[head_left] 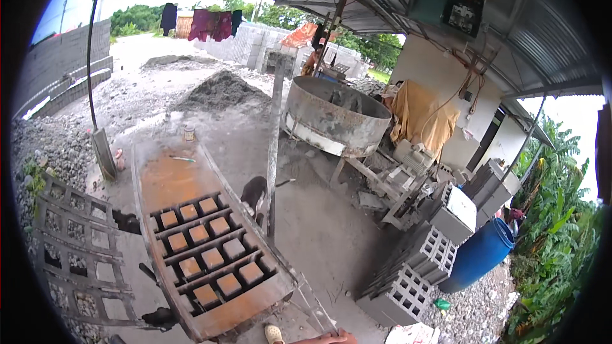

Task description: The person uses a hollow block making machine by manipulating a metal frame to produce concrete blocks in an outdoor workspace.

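Observation:
At the lower edge, my left hand [326,339] and my right hand [347,337] are close together, partly cut off by the picture's rim. Both appear closed round the near end of a thin metal bar [317,309], though most of the fingers are hidden. The bar slopes up to the corner of a long metal block mould [278,258]. Dark crosswise strips divide the mould, with several square orange-brown plates [212,257] in rows between them. Orange-brown dust coats its flat far end [169,175], where a small pale green stick [182,159] lies.
Hollow grey blocks [414,293] and a blue barrel [479,256] stand at right. A post [275,140] rises beside a round mixer drum [338,118]. Left lies a metal grid [76,248]. A dark animal [255,190] stands by the mould; a sand heap [223,89] lies beyond.

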A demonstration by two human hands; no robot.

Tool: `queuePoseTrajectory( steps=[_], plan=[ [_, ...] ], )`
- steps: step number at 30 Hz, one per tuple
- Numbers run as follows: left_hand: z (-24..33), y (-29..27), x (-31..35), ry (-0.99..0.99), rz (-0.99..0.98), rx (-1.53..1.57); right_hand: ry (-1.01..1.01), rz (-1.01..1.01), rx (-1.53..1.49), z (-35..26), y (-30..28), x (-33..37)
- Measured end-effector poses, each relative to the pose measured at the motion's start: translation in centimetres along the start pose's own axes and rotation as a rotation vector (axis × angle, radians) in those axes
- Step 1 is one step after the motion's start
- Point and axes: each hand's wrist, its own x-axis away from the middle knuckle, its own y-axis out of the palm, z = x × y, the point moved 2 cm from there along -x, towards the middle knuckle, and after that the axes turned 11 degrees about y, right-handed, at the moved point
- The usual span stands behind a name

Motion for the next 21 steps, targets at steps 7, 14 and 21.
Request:
queuePoseTrajectory(
  steps=[7,14,21],
  plan=[
    [2.1,-3.8,2.2,0.132,0.180,0.159,-0.231,0.055,-0.002,-3.5,3.9,-4.5],
    [9.8,-10.5,1.6,0.320,0.607,0.258,-0.386,0.093,-0.217,-13.9,2.3,-13.4],
    [16.0,-8.7,8.7,0.543,0.690,-0.133,-0.605,0.184,-0.615,-22.0,-6.6,-3.0]
  ],
)
